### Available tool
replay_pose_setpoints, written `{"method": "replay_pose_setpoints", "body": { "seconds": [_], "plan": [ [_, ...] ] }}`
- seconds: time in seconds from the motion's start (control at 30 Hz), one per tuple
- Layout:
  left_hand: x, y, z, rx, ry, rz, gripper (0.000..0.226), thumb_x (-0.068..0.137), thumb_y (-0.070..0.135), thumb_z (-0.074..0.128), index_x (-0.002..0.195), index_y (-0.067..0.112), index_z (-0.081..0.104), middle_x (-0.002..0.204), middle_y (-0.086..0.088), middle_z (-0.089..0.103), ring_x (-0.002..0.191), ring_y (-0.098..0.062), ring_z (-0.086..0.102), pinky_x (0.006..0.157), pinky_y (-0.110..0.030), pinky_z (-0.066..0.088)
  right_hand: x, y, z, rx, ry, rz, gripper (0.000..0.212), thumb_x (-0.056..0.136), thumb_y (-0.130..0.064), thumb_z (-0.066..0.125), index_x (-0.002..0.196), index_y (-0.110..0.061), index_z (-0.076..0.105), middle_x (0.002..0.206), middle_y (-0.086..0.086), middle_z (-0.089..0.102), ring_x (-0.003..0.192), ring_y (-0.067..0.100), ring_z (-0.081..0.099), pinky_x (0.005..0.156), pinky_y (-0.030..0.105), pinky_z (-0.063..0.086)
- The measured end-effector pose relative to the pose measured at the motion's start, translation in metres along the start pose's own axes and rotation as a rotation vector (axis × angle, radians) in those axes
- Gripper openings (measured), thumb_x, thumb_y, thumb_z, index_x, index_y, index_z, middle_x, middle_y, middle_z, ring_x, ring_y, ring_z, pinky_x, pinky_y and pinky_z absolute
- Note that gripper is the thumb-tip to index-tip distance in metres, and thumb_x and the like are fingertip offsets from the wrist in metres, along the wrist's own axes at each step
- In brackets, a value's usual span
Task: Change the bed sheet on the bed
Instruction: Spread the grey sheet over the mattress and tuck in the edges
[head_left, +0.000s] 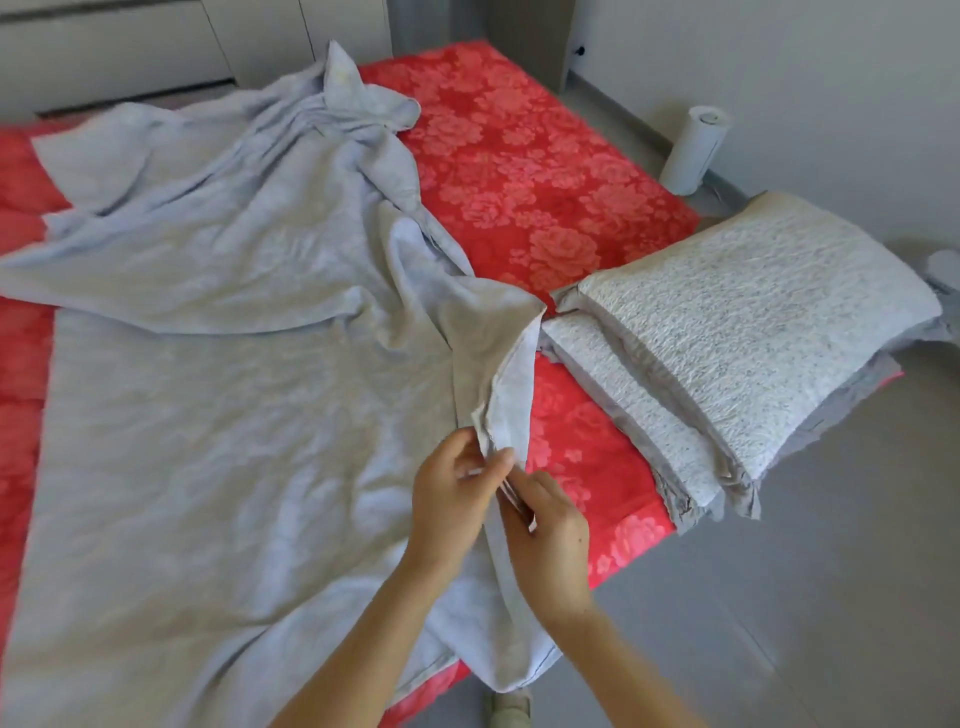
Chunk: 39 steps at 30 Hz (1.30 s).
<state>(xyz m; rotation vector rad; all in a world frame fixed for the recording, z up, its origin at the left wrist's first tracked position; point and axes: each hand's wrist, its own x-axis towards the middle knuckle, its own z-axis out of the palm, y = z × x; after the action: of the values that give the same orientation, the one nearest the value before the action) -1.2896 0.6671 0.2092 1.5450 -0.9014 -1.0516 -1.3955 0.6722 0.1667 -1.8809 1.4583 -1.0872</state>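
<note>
A pale blue-grey bed sheet (218, 395) lies crumpled over a red floral mattress (519, 171), bunched toward the far end. Its right edge is folded up into a raised flap (506, 374). My left hand (449, 499) pinches that edge between thumb and fingers. My right hand (548, 540) grips the same edge just below, fingers curled round the hem. The two hands are close together near the mattress's right side.
Two white textured pillows (727, 332) are stacked at the mattress's right edge, partly over the grey tiled floor (805, 597). A white roll (693, 150) stands by the wall. Pale cabinets (130, 47) line the far side. A foot (511, 709) shows below.
</note>
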Motion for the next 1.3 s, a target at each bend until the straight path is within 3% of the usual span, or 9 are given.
{"method": "replay_pose_setpoints", "body": {
  "seconds": [0.13, 0.27, 0.4, 0.47, 0.57, 0.83, 1.03, 1.17, 1.3],
  "plan": [
    [-0.014, 0.029, -0.041, -0.222, 0.059, -0.125, 0.029, 0.089, 0.015, 0.064, 0.07, -0.006, 0.059, 0.063, -0.014, 0.06, 0.063, -0.021, 0.059, 0.066, -0.033, 0.051, -0.004, -0.054, -0.011, 0.137, -0.185, 0.064, 0.032, 0.085, -0.027, 0.063, 0.116, -0.037, 0.064, 0.075, -0.013, 0.059, 0.07, 0.007, 0.056, 0.062, 0.012, 0.039],
    [-0.029, 0.048, -0.063, -0.3, -0.052, -0.15, 0.028, 0.09, 0.017, 0.06, 0.067, 0.002, 0.06, 0.063, -0.01, 0.06, 0.062, -0.017, 0.063, 0.062, -0.028, 0.053, 0.003, -0.092, -0.02, 0.058, -0.057, 0.088, 0.027, 0.079, -0.048, 0.068, 0.1, -0.031, 0.067, 0.086, -0.018, 0.06, 0.08, 0.004, 0.057, 0.067, 0.014, 0.041],
    [-0.043, 0.063, -0.071, -0.475, -0.095, -0.239, 0.031, 0.092, 0.023, 0.056, 0.086, -0.007, 0.062, 0.083, -0.019, 0.067, 0.076, -0.022, 0.068, 0.064, -0.029, 0.056, 0.011, -0.111, -0.026, 0.035, -0.077, -0.058, 0.027, 0.078, -0.034, 0.073, 0.1, -0.019, 0.067, 0.088, -0.014, 0.056, 0.075, 0.003, 0.053, 0.067, 0.01, 0.039],
    [-0.05, 0.072, -0.073, -0.48, -0.117, -0.243, 0.036, 0.09, 0.028, 0.055, 0.092, -0.007, 0.065, 0.091, -0.021, 0.07, 0.08, -0.025, 0.069, 0.067, -0.03, 0.056, 0.014, -0.114, -0.03, -0.008, -0.053, -0.148, 0.015, 0.078, -0.028, 0.068, 0.082, -0.014, 0.066, 0.078, -0.009, 0.056, 0.068, 0.007, 0.051, 0.062, 0.015, 0.039],
    [-0.059, 0.085, -0.071, -0.392, -0.11, -0.203, 0.031, 0.094, 0.028, 0.051, 0.088, 0.003, 0.069, 0.081, -0.013, 0.073, 0.072, -0.02, 0.071, 0.062, -0.027, 0.055, 0.015, -0.116, -0.036, -0.077, 0.007, -0.264, 0.025, 0.081, -0.02, 0.052, 0.057, -0.013, 0.048, 0.061, -0.008, 0.042, 0.053, 0.008, 0.037, 0.052, 0.02, 0.028],
    [-0.073, 0.125, -0.037, -0.211, 0.039, -0.105, 0.018, 0.094, 0.017, 0.057, 0.084, 0.004, 0.064, 0.084, -0.015, 0.069, 0.077, -0.026, 0.067, 0.07, -0.038, 0.059, 0.026, -0.111, -0.079, 0.014, -0.045, -0.348, 0.037, 0.086, -0.011, 0.052, 0.054, -0.014, 0.034, 0.054, -0.01, 0.029, 0.051, 0.006, 0.028, 0.049, 0.017, 0.019],
    [-0.067, 0.171, -0.014, -0.353, 0.316, -0.054, 0.024, 0.101, 0.016, 0.041, 0.086, 0.01, 0.059, 0.083, -0.008, 0.07, 0.074, -0.017, 0.068, 0.063, -0.029, 0.056, 0.093, -0.032, -0.209, 0.215, 0.177, 0.175, 0.037, 0.086, -0.002, 0.046, 0.051, -0.005, 0.035, 0.047, 0.006, 0.03, 0.049, 0.014, 0.025, 0.049, 0.028, 0.019],
    [-0.06, 0.213, -0.001, -0.229, 0.521, 0.064, 0.025, 0.103, 0.019, 0.038, 0.083, 0.018, 0.052, 0.088, -0.006, 0.061, 0.078, -0.022, 0.06, 0.065, -0.032, 0.051, 0.171, 0.04, -0.352, -0.006, 0.382, 0.276, 0.026, 0.083, 0.001, 0.04, 0.057, -0.002, 0.036, 0.052, 0.006, 0.023, 0.056, 0.018, 0.021, 0.052, 0.03, 0.014],
    [-0.057, 0.27, 0.038, -0.183, 0.612, 0.212, 0.03, 0.101, 0.01, 0.034, 0.076, 0.022, 0.045, 0.071, -0.001, 0.048, 0.057, -0.009, 0.05, 0.04, -0.013, 0.038, 0.211, 0.071, -0.465, -0.108, 0.506, 0.251, 0.026, 0.085, -0.009, 0.038, 0.061, 0.0, 0.042, 0.057, 0.009, 0.031, 0.059, 0.018, 0.029, 0.051, 0.032, 0.018]
  ]
}}
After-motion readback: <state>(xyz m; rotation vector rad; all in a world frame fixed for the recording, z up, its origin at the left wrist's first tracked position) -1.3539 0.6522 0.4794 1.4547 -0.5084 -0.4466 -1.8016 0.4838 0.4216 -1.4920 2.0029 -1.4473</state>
